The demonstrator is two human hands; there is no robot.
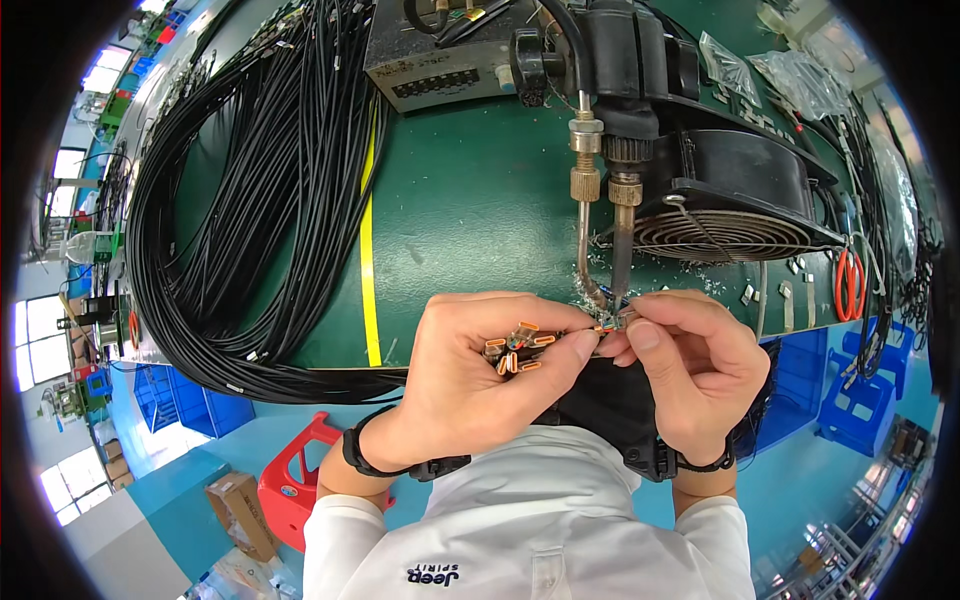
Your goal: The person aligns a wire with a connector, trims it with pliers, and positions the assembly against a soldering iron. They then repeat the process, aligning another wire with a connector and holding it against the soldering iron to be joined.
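My left hand (490, 365) is closed around several small metal connectors with orange edges (516, 350), cupped in its curled fingers. Its thumb and forefinger pinch a tiny piece at the soldering tip (603, 297). Close beside it, my right hand (700, 360) is pinched shut at the same spot; what lies between its fingertips is too small and covered to name. Just above the fingertips, a thin bent metal tube (583, 235) and a thicker soldering iron barrel (621, 245) come down from a black holder (625, 80) and meet.
A large coil of black cables (160, 270) covers the left of the green table (470, 190), beside yellow tape (368, 270). A grey control box (450, 70) stands behind. A black fan (735, 190), plastic bags (800, 85) and orange-handled tool (849, 285) lie right. A red stool (290, 480) stands lower left.
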